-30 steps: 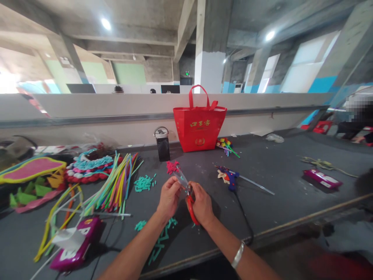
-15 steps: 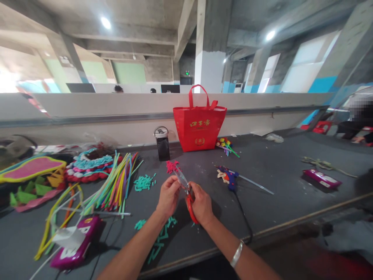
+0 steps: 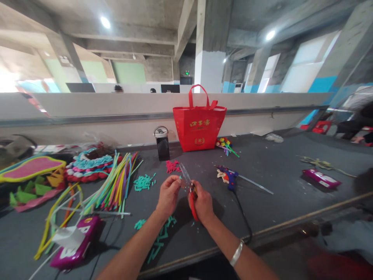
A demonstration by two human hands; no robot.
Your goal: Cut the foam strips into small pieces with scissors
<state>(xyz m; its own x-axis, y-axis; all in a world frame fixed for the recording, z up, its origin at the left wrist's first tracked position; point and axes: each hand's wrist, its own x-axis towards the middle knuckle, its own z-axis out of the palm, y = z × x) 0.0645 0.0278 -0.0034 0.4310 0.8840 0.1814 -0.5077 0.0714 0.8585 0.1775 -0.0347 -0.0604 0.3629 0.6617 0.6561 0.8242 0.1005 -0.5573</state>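
My right hand (image 3: 203, 203) is wrapped round the red-orange handles of a pair of scissors (image 3: 186, 172), whose blades point up and left. Beside the blades, my left hand (image 3: 168, 197) pinches a short teal piece of pipe cleaner (image 3: 180, 177), its tip just showing past the fingers. Small cut bits lie in a red pile (image 3: 173, 167) beyond the blades and a teal pile (image 3: 143, 182) to the left. More bent teal pieces (image 3: 157, 245) lie near my left forearm, which partly hides them.
A bundle of coloured pipe cleaners (image 3: 116, 182) lies left, behind a purple tissue pack (image 3: 77, 245). A black bottle (image 3: 162, 146) and red bag (image 3: 199, 130) stand at the back. On the right are a blue glue gun (image 3: 231, 179) with its cord and another purple pack (image 3: 321, 179).
The scissors have shifted slightly right, away from my left fingers, and their blades no longer overlap the red pile. My left hand stays nearly in place.
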